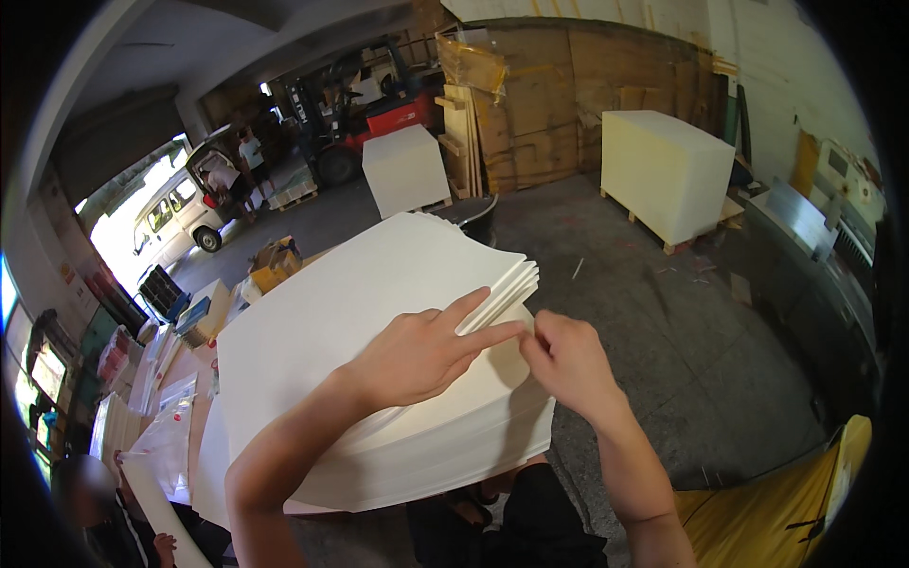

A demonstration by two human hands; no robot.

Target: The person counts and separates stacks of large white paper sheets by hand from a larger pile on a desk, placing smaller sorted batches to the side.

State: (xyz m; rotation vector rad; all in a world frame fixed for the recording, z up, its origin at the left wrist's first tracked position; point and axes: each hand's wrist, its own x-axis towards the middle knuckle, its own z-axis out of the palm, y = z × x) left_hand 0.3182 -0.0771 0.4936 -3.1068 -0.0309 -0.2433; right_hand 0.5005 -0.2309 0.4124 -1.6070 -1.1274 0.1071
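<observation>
A tall stack of large white paper sheets (341, 303) stands in front of me, its near side layered in many edges. At its right corner several sheets are lifted and fanned into a sheaf (511, 284). My left hand (421, 355) lies over the stack with its fingers stretched and spread; the edges of the lifted sheaf run between two of them. My right hand (573, 364) is closed at the stack's right corner, thumb and forefinger pressed together beside the tip of a left finger. What they pinch is hidden.
Wrapped white blocks on pallets stand at the back, one right (663, 175), one centre (405, 170). A red forklift (393, 118) and a van (175, 213) are behind. A cluttered table (204, 364) lies left, a person (104, 511) lower left, yellow sheeting (767, 516) lower right.
</observation>
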